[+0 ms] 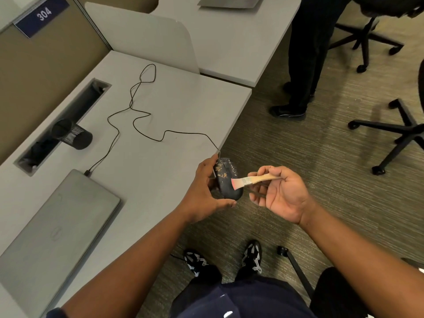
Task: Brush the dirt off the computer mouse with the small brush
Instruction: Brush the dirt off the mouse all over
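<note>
Two hands doing all the work here, so going big to small: the grey desk [160, 106] fills the left half of the view, with a closed laptop [57, 226] down at about 8 o'clock and a black mesh cup [73, 134] lying on its side out at 9 o'clock. A thin cable [137, 120] snakes from the laptop's corner across the desk and off the edge to the computer mouse [227, 180], which isn't on the desk at all but held up just past the desk edge, over the carpet. The left hand [206, 191] cups it from the 9 o'clock side, fingers curled round its far side and thumb under the near end, so its dirty top faces up. Its long axis runs roughly 12 to 6, cable end at 12, and the tan crud sits mostly on the 12 o'clock half. The right hand [282, 193] pinches the small brush [250, 180] by the wooden handle between thumb and curled fingers, the other fingers loose. The brush lies across the mouse, handle at 3 o'clock, bristles at 9 and touching the middle of the shell. Looks to me like the next stroke needs to go up toward 12, where the dirt is.
</note>
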Demonstrator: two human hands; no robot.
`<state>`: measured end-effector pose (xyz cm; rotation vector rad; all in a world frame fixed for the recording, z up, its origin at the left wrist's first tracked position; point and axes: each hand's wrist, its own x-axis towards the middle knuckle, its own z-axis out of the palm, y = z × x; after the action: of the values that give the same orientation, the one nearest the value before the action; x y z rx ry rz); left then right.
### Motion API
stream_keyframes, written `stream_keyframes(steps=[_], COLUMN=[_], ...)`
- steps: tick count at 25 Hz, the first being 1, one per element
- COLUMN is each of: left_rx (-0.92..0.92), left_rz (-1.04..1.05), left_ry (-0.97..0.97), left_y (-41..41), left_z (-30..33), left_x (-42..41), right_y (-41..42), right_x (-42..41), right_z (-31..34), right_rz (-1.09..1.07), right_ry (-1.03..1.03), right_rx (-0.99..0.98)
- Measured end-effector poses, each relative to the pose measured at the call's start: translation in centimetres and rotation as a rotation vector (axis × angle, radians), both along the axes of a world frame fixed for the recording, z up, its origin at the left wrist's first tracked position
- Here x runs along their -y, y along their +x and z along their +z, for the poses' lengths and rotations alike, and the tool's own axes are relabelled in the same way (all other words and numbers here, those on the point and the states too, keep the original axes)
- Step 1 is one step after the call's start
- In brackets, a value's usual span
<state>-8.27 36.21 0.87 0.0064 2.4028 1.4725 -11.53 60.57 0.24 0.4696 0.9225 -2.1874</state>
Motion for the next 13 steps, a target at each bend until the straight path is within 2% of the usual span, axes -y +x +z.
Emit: stream_keyframes(steps=[5,13], left_rx=[-0.004,-0.011], left_rz=[0.005,0.008], left_ry=[0.005,0.023], left_y=[0.08,0.09], left_z=[-0.10,0.00], left_x=[0.01,0.02], right_y=[0.27,0.40], right_x=[0.11,0.29], right_z=[-0.16,0.33], right_rz=[0.002,0.013], right_ry=[-0.065,-0.025], right_rx=[0.012,-0.034])
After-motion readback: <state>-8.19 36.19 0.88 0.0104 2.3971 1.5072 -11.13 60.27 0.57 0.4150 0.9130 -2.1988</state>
